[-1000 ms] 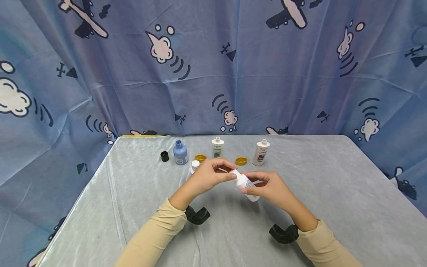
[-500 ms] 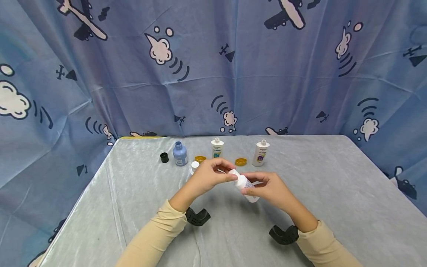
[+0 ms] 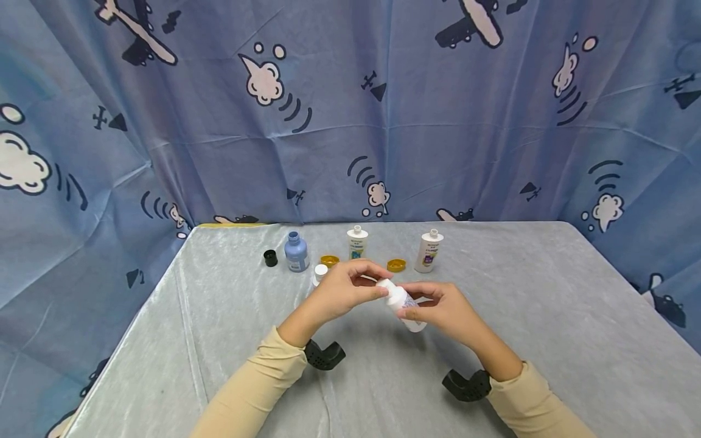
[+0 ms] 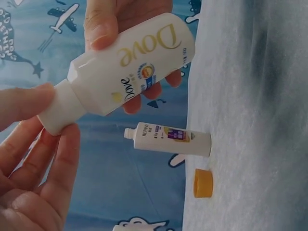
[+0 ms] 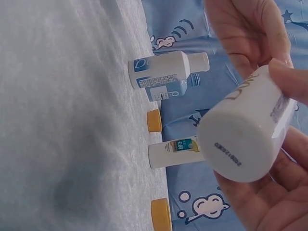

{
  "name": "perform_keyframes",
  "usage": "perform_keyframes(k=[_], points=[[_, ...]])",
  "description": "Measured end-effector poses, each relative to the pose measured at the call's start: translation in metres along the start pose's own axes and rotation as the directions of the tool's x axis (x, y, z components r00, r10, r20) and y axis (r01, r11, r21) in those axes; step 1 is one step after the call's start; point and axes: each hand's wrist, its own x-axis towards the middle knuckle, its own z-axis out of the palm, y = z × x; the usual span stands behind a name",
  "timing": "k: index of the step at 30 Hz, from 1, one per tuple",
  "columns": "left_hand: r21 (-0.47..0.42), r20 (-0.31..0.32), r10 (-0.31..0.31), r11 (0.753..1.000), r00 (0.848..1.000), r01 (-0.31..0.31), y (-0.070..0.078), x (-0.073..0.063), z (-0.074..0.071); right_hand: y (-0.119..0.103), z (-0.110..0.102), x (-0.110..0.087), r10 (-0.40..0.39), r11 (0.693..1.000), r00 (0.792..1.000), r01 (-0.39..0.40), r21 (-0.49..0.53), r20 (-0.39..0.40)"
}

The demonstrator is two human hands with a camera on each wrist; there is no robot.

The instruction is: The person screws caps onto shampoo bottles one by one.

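Note:
A white Dove bottle (image 4: 137, 60) is held tilted above the table between both hands. My left hand (image 3: 346, 287) pinches its white cap (image 4: 62, 108) between thumb and fingers. Around the bottle's body, my right hand (image 3: 445, 309) grips with thumb on one side and fingers on the other. The printed base of the bottle (image 5: 238, 147) faces the right wrist camera. The cap sits on the bottle's neck; whether it is loose I cannot tell.
Behind the hands stand a capless blue bottle (image 3: 296, 252), two capless white bottles, one left (image 3: 357, 244) and one right (image 3: 429, 252), and a white-capped Dove bottle (image 5: 161, 67), partly hidden by my left hand in the head view. A black cap (image 3: 270, 258) and two amber caps (image 3: 397, 265) lie among them.

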Motion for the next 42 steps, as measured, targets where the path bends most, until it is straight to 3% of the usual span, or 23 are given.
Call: perform_keyframes(k=[11,26,30,35,42], points=[[0.031,-0.06,-0.044,0.998,0.997,0.046,-0.0005,0.0007,0.0014,-0.0027,-0.0002,-0.0002,0.004,1.0,1.0,-0.004,0.005,-0.006],[-0.015,0.013,0.04,0.999,0.999,-0.039,0.0003,-0.0005,0.0021,-0.0019,-0.0016,-0.0008,0.008,1.0,1.0,-0.008,-0.005,-0.009],[-0.032,0.001,0.004,0.999,1.0,-0.004,-0.0003,0.0001,0.0026,-0.0014,-0.0012,-0.0002,0.003,1.0,1.0,-0.003,-0.008,-0.012],[0.023,-0.031,-0.058,0.998,0.998,0.058,-0.0023,0.0022,0.0045,0.0014,0.0005,0.0008,-0.009,1.0,1.0,0.009,-0.001,-0.006],[0.038,-0.061,-0.077,0.996,0.995,0.079,-0.0016,0.0034,0.0048,0.0018,0.0006,0.0004,-0.001,1.0,1.0,0.001,0.004,-0.008]])
